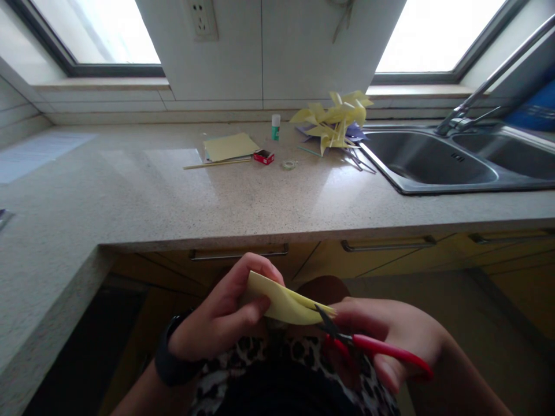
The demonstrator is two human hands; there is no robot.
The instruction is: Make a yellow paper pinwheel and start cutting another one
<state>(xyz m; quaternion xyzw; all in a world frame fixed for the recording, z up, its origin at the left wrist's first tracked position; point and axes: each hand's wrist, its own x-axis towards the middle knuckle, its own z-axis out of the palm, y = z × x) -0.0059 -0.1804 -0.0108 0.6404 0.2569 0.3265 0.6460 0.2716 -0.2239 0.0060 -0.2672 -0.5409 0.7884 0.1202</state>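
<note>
My left hand [221, 318] pinches a folded piece of yellow paper [281, 301] below the counter edge, over my lap. A dark watch sits on that wrist. My right hand [390, 335] grips red-handled scissors [373, 345], whose dark blades meet the paper's right tip. Both hands are closed around what they hold.
On the speckled counter [173, 196] lie a stack of yellow sheets [229, 146], a thin stick [217, 164], a small red box [263, 156], a tape roll [288, 164], a glue stick [276, 126] and several yellow paper pinwheels [336, 118]. A steel sink [433, 162] with a faucet [472, 104] lies to the right. Drawers run under the counter.
</note>
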